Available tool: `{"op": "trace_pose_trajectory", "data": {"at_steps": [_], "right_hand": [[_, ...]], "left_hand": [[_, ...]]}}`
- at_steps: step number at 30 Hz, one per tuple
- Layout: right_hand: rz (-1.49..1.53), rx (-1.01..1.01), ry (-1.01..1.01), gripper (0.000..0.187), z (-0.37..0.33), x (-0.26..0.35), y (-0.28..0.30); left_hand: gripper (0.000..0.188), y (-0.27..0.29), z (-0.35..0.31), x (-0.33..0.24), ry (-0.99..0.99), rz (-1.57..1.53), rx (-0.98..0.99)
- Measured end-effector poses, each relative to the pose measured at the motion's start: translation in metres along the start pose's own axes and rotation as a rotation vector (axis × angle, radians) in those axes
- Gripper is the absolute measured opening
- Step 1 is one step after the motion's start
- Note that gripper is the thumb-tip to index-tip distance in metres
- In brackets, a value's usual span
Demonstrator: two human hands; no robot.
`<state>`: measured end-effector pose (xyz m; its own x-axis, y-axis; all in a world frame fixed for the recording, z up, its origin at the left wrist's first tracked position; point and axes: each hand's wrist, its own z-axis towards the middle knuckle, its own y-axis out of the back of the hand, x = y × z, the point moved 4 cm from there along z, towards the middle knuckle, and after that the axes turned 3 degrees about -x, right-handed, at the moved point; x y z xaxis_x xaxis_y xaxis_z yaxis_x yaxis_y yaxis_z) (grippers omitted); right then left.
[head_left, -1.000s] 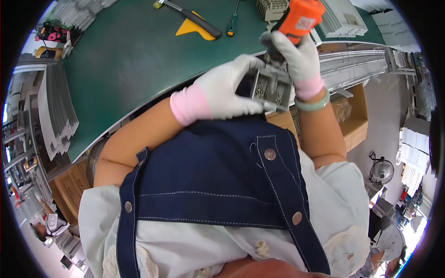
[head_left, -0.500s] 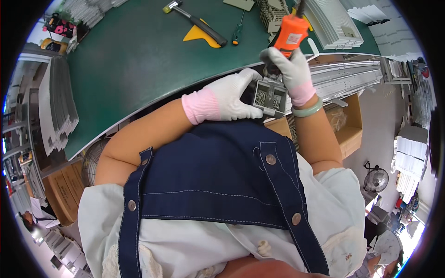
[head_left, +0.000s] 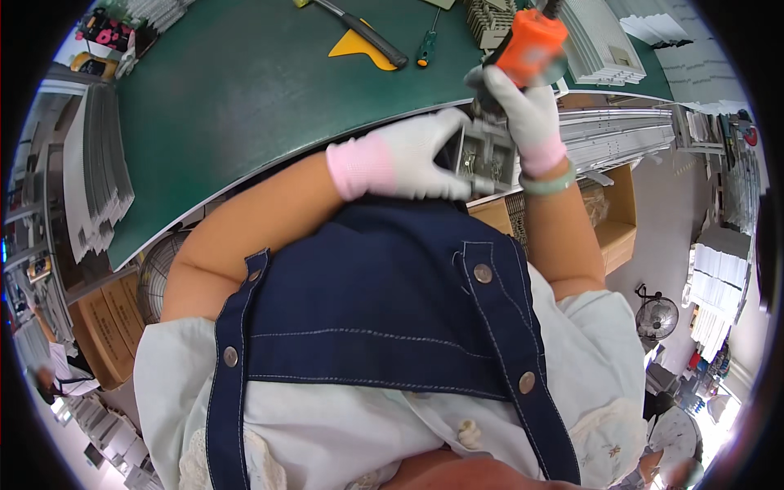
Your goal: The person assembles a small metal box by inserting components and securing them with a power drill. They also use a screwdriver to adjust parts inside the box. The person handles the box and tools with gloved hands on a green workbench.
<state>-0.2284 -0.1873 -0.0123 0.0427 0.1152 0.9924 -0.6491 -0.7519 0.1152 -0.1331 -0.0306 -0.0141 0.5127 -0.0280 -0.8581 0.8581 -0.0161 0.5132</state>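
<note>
My left hand (head_left: 416, 159), in a white glove with a pink cuff, grips the left side of a small grey divided box (head_left: 487, 155). Small metal screws lie in its compartments, smeared by motion. In my right hand (head_left: 532, 122), also gloved, is an orange and black electric screwdriver (head_left: 531, 47), its cord end up and away from me. The tool's lower end is just over the far edge of the box; whether it touches cannot be made out. The box is off the near edge of the green table (head_left: 245, 106), in front of my navy apron.
On the table lie a hammer (head_left: 371, 42), a yellow scraper (head_left: 353, 51) and a green-handled screwdriver (head_left: 427, 47). Stacked pale metal panels (head_left: 600, 49) stand far right. Long metal strips (head_left: 612, 135) and an open cardboard box (head_left: 618, 220) are right of my arm.
Both hands have shifted slightly right, carrying the box and the electric screwdriver with them. The electric screwdriver is blurred by motion. Both grips are kept.
</note>
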Motion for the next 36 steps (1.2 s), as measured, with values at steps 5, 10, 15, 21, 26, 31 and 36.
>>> {"op": "trace_pose_trajectory", "data": {"at_steps": [5,10,15,21,26,31,36], "right_hand": [[-0.041,-0.067,0.039,0.027,0.008,-0.032,0.005],[0.033,-0.025,0.006,0.029,0.002,-0.006,0.003],[-0.038,-0.122,0.116,0.028,0.02,-0.02,0.03],[0.153,-0.049,0.032,0.028,0.005,-0.005,0.012],[0.088,-0.084,0.001,0.031,-0.001,-0.005,-0.008],[0.063,-0.036,-0.014,0.026,0.005,-0.008,-0.008],[0.1,-0.028,0.015,0.027,0.004,0.02,-0.005]], "left_hand": [[0.072,-0.006,0.007,0.009,0.2,-0.078,0.124],[0.071,-0.001,0.001,-0.003,0.135,-0.093,0.049],[0.088,-0.012,0.004,0.021,0.087,-0.094,0.056],[0.105,-0.001,0.002,-0.008,-0.014,0.019,-0.195],[0.09,-0.001,0.006,-0.017,-0.244,0.109,-0.162],[0.087,-0.006,0.007,-0.008,-0.122,0.095,-0.167],[0.085,0.004,0.012,-0.021,-0.217,0.08,-0.184]]}}
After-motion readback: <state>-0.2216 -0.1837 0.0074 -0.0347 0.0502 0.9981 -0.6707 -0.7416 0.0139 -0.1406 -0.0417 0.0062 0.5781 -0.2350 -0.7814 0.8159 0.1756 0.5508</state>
